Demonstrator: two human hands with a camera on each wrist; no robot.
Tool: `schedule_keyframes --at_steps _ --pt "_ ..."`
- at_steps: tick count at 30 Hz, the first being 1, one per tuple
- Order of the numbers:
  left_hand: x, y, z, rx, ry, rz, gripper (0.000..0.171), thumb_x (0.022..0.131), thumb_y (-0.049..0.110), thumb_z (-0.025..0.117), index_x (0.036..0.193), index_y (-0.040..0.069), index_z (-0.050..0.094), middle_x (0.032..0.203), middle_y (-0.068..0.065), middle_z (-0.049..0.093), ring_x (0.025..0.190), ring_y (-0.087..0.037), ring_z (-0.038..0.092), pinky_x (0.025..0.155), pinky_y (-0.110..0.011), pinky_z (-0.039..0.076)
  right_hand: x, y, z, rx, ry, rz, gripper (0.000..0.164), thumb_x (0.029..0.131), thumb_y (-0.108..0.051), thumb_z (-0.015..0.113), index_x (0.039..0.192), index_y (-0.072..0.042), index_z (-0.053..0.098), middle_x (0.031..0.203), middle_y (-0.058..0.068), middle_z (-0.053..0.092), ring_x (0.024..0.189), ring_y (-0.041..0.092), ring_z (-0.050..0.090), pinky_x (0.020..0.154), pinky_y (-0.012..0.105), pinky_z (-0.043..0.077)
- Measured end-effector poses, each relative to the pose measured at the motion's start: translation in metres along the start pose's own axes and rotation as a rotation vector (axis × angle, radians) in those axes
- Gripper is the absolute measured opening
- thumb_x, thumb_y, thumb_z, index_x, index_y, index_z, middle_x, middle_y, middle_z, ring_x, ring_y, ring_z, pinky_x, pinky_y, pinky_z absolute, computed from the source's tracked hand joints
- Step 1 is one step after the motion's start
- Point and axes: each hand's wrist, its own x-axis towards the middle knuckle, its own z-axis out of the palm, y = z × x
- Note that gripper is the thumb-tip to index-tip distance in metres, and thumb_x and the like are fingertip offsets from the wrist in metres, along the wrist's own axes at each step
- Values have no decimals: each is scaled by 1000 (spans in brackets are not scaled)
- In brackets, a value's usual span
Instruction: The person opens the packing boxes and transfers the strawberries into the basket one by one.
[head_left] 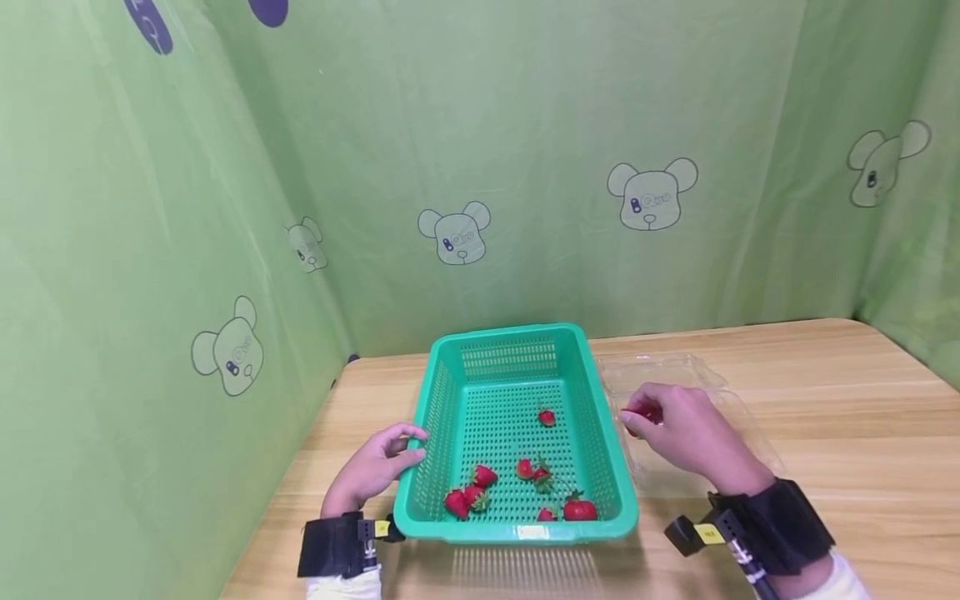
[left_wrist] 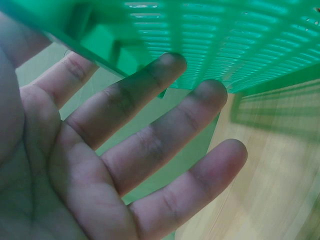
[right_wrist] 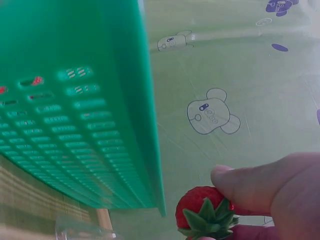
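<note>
A strawberry (right_wrist: 192,200) with green leaves is pinched between the thumb and fingers of my right hand (head_left: 693,433), just right of the basket and over the clear plastic clamshell box (head_left: 738,412). My left hand (head_left: 375,467) grips the left rim of the green plastic basket (head_left: 517,332). In the left wrist view its thumb and index finger pass over the rim, while the other fingers (left_wrist: 155,140) lie below, along the outside wall. Inside the basket are several strawberries (head_left: 484,476), mostly in its near half, and one strawberry (head_left: 547,417) farther back.
A wooden table (head_left: 862,417) carries the basket and the box. Behind and left of it hangs a green curtain (head_left: 540,167) with printed bear heads. The open box lid (head_left: 652,371) lies toward the table's back edge, close to the basket's right wall.
</note>
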Motion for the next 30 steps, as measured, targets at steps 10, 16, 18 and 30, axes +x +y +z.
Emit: schedule_keyframes --at_steps 10,16,18,30 --pt "-2 -1 2 -6 0 12 27 94 17 60 118 7 57 124 -25 58 100 -30 60 83 -51 52 -2 -7 7 21 12 -19 9 86 -17 69 80 -13 64 71 -3 64 66 13 56 57 33 49" --pt "-9 15 3 10 -1 11 25 94 12 58 117 1 56 124 -28 57 102 -33 59 83 -52 52 -3 -10 12 21 11 -25 7 86 -17 70 81 -14 65 73 -4 64 72 16 59 62 38 52" --pt "-13 24 3 18 -3 11 25 94 11 58 116 0 56 123 -29 57 102 -34 59 84 -53 51 -3 -11 13 17 19 -31 7 85 -17 70 81 -14 65 73 -4 64 72 16 59 63 39 53" --pt "-13 27 0 18 -19 7 26 94 12 58 118 0 55 116 -27 61 98 -30 60 84 -52 51 0 -18 19 40 34 -48 8 84 -16 71 84 -11 65 75 -1 65 71 16 60 63 37 56"
